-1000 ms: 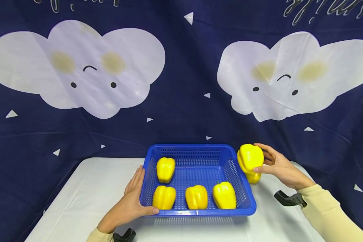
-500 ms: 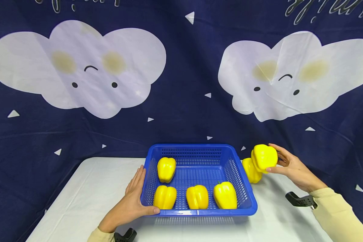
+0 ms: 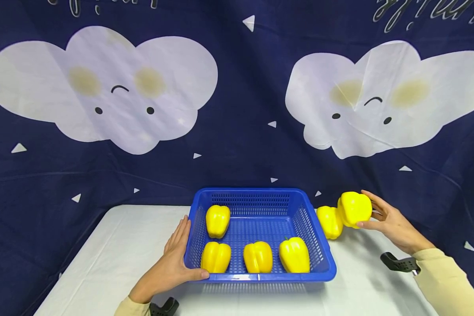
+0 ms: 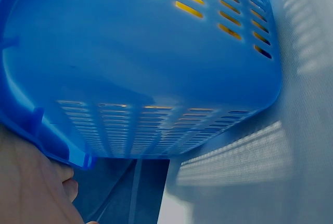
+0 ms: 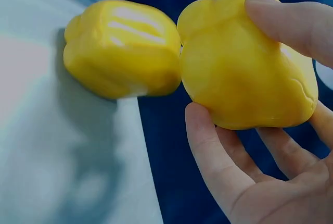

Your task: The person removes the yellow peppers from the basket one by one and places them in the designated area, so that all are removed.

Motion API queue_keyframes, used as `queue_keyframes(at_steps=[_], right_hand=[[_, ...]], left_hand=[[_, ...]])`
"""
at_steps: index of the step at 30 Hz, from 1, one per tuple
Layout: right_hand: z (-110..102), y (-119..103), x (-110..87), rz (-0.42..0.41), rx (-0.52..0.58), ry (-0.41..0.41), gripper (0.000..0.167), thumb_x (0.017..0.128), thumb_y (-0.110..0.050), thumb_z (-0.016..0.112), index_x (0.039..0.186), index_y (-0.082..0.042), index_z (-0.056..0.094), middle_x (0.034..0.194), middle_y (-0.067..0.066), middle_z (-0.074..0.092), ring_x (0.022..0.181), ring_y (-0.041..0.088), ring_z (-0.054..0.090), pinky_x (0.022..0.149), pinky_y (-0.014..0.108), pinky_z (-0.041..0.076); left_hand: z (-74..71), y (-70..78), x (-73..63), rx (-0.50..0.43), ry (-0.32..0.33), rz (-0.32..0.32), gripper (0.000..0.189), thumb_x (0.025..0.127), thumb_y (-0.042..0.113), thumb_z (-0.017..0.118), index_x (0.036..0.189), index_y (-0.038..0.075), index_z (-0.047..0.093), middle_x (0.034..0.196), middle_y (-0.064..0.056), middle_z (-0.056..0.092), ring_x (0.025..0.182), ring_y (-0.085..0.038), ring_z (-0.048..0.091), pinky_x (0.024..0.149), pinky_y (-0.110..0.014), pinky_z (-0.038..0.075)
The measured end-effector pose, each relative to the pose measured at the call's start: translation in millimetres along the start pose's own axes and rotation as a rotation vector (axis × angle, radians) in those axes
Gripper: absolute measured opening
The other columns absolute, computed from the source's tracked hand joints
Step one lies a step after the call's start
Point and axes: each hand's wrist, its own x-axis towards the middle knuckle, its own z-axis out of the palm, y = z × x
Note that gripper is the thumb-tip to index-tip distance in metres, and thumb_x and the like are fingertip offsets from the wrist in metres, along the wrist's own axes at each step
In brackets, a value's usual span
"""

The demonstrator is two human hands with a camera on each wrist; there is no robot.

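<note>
In the head view, my right hand (image 3: 395, 226) holds a yellow bell pepper (image 3: 354, 210) raised beyond the basket's right side, thumb on the near side and fingers around the far side. A second yellow bell pepper (image 5: 122, 47) stands on the table beside the basket; the two overlap or touch in the right wrist view. My left hand (image 3: 171, 263) rests against the left front corner of the blue plastic basket (image 3: 256, 278), fingers straight along its side and thumb on the front rim. Inside the basket lie several yellow bell peppers, one (image 3: 217, 221) at back left, the others along the front.
A white cloth-covered table (image 3: 98, 259) lies beneath the basket. Behind it hangs a dark blue curtain (image 3: 245, 87) printed with white clouds and triangles. The basket's slotted wall (image 4: 130, 52) fills much of the left wrist view.
My right hand has moved right with its bell pepper, away from the basket, uncovering more of the bell pepper standing on the table. The left hand and the basket have stayed put.
</note>
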Motion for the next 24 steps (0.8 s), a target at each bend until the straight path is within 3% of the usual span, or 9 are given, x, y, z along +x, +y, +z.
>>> queue_keyframes(at_steps=[1,4,8,11,24], right_hand=[[-0.6,1.5,0.0,0.004,-0.003,0.001,0.102,0.089,-0.015,0.077,0.163,-0.013,0.007,0.157,0.029,0.020,0.134,0.053,0.034,0.083,0.018,0.046],[-1.8,5.2,0.0,0.014,-0.015,0.009,0.103,0.089,-0.015,0.078,0.163,-0.011,0.006,0.158,0.031,0.018,0.135,0.055,0.033,0.095,0.036,0.050],[-3.0,10.3,-0.1,0.027,-0.010,0.018,0.105,0.088,-0.014,0.078,0.162,-0.010,0.004,0.158,0.033,0.016,0.135,0.058,0.030,0.102,0.072,0.034],[-3.5,14.2,0.1,0.036,0.002,0.016,0.105,0.088,-0.013,0.078,0.162,-0.009,0.004,0.159,0.034,0.014,0.135,0.060,0.028,0.101,0.076,0.030],[-5.0,26.2,1.0,0.052,-0.014,0.004,0.106,0.089,-0.014,0.078,0.161,-0.006,0.001,0.160,0.036,0.010,0.135,0.062,0.028,0.102,0.073,0.030]], left_hand=[[-0.1,0.0,0.0,0.000,-0.001,0.001,0.134,0.071,0.053,0.086,0.157,-0.008,0.004,0.165,-0.026,-0.004,0.150,-0.048,-0.003,0.111,-0.072,0.003],[-0.4,0.2,0.1,-0.001,-0.004,0.000,0.134,0.072,0.051,0.086,0.157,-0.008,0.003,0.165,-0.027,-0.005,0.150,-0.047,-0.003,0.111,-0.072,0.003],[-0.3,0.6,0.3,-0.002,-0.009,-0.005,0.133,0.072,0.049,0.087,0.157,-0.009,0.002,0.165,-0.028,-0.005,0.150,-0.047,-0.004,0.111,-0.072,0.003],[-0.3,0.5,0.4,0.000,-0.009,-0.003,0.133,0.072,0.050,0.087,0.157,-0.009,0.002,0.165,-0.028,-0.005,0.151,-0.047,-0.004,0.111,-0.072,0.004],[-0.2,-0.4,0.3,-0.004,-0.001,0.005,0.135,0.072,0.056,0.085,0.157,-0.009,0.004,0.164,-0.029,-0.004,0.150,-0.048,-0.003,0.110,-0.073,0.004]])
